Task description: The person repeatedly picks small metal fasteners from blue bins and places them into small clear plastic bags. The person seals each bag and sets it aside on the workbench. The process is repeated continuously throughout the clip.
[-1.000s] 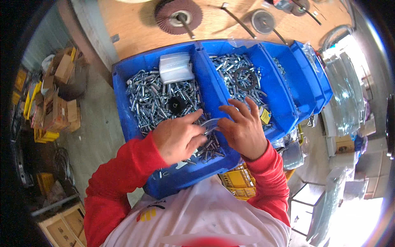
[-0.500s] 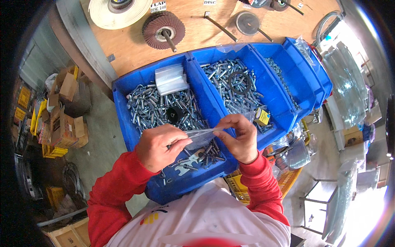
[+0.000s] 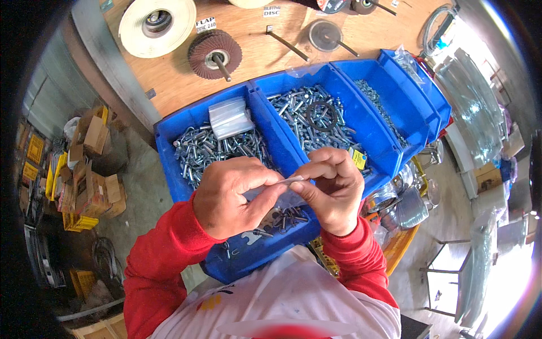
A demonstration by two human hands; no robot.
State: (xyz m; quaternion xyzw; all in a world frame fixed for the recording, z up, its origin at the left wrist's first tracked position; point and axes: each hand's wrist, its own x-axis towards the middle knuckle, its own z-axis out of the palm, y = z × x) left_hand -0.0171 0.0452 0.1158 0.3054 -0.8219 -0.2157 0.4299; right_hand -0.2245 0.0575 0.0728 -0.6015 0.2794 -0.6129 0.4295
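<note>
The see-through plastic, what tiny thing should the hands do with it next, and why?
Perhaps the right hand should gently tug the plastic while the left hand holds on: both pinch its top edge, fingertips close together, above the bin, and I can't tell whether that edge is open.

At the centre, the left hand (image 3: 232, 193) and the right hand (image 3: 337, 189) hide much of the clear plastic film (image 3: 290, 198) from us. At two o'clock, we find small metal pieces (image 3: 379, 106) too fine to identify in a blue bin (image 3: 409, 100). The upper edge crops a pale disc (image 3: 248, 2) at twelve o'clock; at six, we cannot tell what the blurred red form (image 3: 291, 331) is.
</note>
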